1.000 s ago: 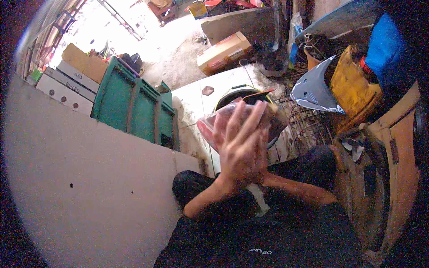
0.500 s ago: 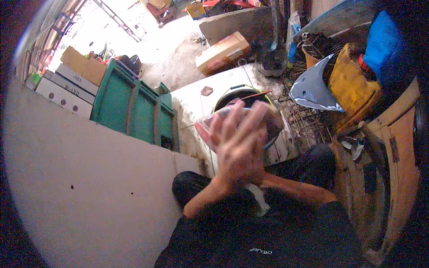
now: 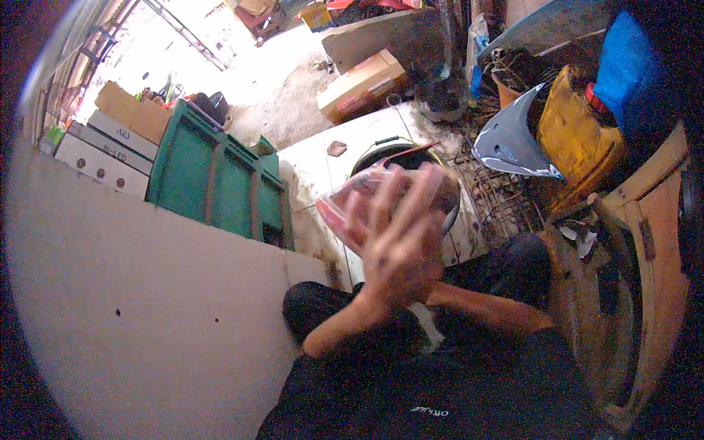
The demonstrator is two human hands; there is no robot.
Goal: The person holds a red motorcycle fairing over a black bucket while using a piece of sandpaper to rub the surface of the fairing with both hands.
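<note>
In front of my body my two hands are pressed together and crossed. My left hand (image 3: 396, 253) lies on top, its fingers stretched out, spread and blurred by motion. Beneath it is my right hand (image 3: 434, 277), mostly covered, with its fingers hidden. Just beyond and under the fingers is a shiny clear-and-red plastic piece (image 3: 339, 204), possibly a lamp cover. It rests over a dark bucket (image 3: 369, 152) with a yellowish rim, and the hands cover much of it. A thin red strip (image 3: 412, 154) crosses the bucket's opening.
A green cabinet (image 3: 188, 167) and stacked boxes (image 3: 110, 154) stand left behind a pale surface (image 3: 147, 279). Beyond the bucket lies a cardboard box (image 3: 361, 84). To the right are a grey plastic panel (image 3: 513, 139), a yellow jerrycan (image 3: 576, 136) and wooden furniture (image 3: 653, 235).
The left hand has shifted slightly down and right over the right hand, its fingers still spread. The whole view has moved a little; the plastic piece stays over the bucket.
</note>
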